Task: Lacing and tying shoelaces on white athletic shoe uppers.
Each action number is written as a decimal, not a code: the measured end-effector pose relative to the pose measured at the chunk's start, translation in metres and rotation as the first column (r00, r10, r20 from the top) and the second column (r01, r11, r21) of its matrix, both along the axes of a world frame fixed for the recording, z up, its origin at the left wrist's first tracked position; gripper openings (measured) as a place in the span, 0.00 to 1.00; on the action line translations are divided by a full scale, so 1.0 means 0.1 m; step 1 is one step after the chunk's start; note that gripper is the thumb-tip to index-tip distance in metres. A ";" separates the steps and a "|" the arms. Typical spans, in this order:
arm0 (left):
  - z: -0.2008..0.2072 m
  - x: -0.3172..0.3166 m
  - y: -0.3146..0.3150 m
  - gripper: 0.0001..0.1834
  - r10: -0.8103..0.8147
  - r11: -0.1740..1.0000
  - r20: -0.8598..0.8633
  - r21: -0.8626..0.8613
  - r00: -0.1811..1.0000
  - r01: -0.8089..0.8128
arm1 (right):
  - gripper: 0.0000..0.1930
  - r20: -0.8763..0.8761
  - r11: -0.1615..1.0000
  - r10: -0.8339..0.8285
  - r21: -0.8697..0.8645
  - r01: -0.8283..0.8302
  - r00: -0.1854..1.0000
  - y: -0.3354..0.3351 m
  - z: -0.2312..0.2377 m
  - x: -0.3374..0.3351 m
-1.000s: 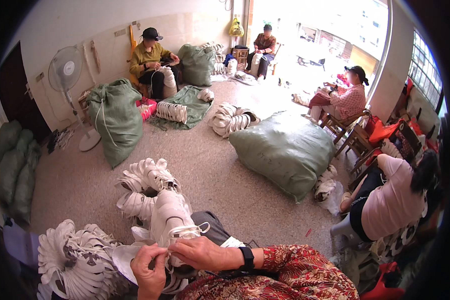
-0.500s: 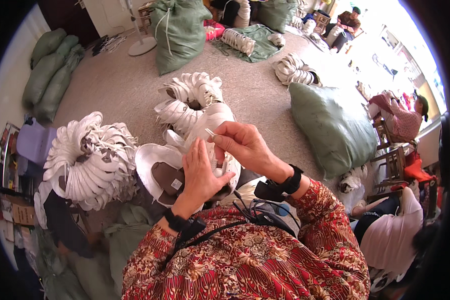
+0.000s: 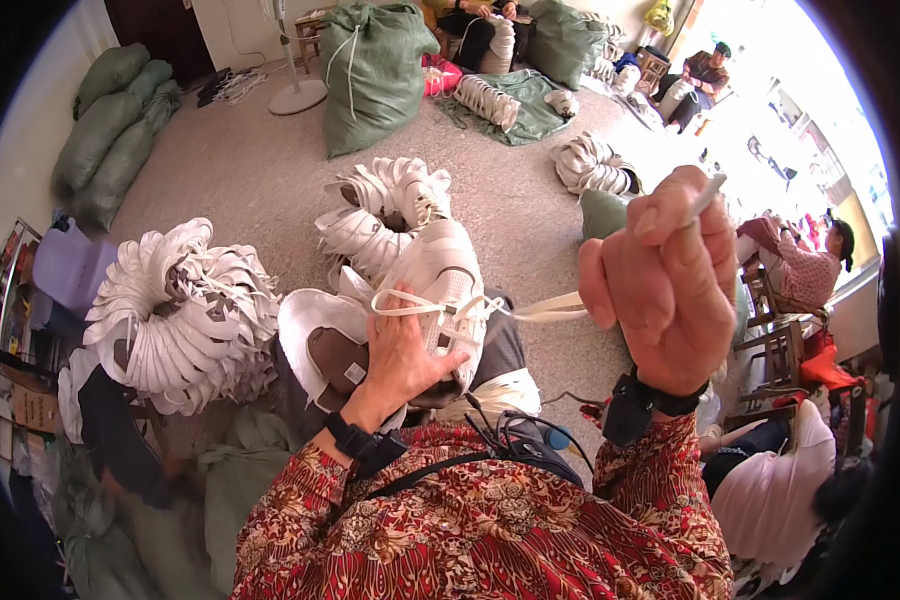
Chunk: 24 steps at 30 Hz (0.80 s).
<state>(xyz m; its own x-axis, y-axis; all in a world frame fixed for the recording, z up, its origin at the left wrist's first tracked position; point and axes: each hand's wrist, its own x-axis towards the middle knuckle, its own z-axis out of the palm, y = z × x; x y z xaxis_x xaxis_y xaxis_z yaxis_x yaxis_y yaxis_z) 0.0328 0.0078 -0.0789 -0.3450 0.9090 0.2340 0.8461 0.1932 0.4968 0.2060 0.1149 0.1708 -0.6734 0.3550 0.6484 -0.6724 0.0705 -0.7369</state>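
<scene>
A white shoe upper [image 3: 435,255] lies across my lap, its toe pointing away from me. My left hand [image 3: 400,350] holds it by the lacing area, with the thumb spread toward the right side. A white shoelace [image 3: 545,309] runs through the eyelets and stretches rightward. Raised high at the right, my right hand [image 3: 660,280] pinches the lace, whose tip sticks out above the fingers. Left of my left hand rests another white upper [image 3: 320,335] with a brown inside.
Nested white uppers [image 3: 185,320] form a curled stack at left; another stack [image 3: 370,220] lies just beyond my lap. Green sacks [image 3: 380,80] stand at the back and along the left wall. A fan base [image 3: 298,96] sits on the floor. Several people sit farther off and at right.
My right hand has swung up and to the right from the upper, drawing the lace out long. My left hand stays on the upper.
</scene>
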 end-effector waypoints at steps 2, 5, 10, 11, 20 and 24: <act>0.09 0.00 -0.01 0.65 -0.015 1.000 0.041 -0.019 0.999 0.015 | 0.12 0.025 0.998 -0.033 -0.061 0.035 0.999 0.04 -0.07 0.07; 0.25 -0.08 -0.13 0.62 -0.055 0.994 0.023 -0.089 0.998 0.057 | 0.12 0.063 0.990 -0.089 -0.106 0.096 0.994 0.11 -0.16 0.13; 1.30 -0.17 -0.32 0.37 -0.287 0.835 0.268 -0.401 0.920 0.377 | 0.12 0.205 0.962 -0.135 -0.207 0.178 0.969 0.07 -0.32 0.12; 1.37 -0.09 -0.30 0.37 -0.281 0.836 0.266 -0.404 0.922 0.371 | 0.12 0.212 0.966 -0.118 -0.201 0.162 0.970 0.03 -0.37 0.06; 1.25 0.39 -0.18 0.08 -0.284 0.897 0.919 0.152 0.275 0.415 | 0.12 0.229 0.880 -0.326 -0.281 0.383 0.917 0.20 -0.43 0.18; 0.63 0.32 -0.12 0.06 -0.631 0.775 0.483 0.364 0.607 0.517 | 0.13 0.177 0.749 -0.562 -0.305 0.589 0.808 0.75 -0.58 0.70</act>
<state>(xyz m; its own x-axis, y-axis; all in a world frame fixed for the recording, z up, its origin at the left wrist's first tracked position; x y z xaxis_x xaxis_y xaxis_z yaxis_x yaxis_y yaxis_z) 0.0652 -0.0040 -0.0156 0.1192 0.9290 0.3503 0.3135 -0.3700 0.8746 0.2760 0.1898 0.1132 -0.3099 0.8719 0.3792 -0.5299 0.1728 -0.8303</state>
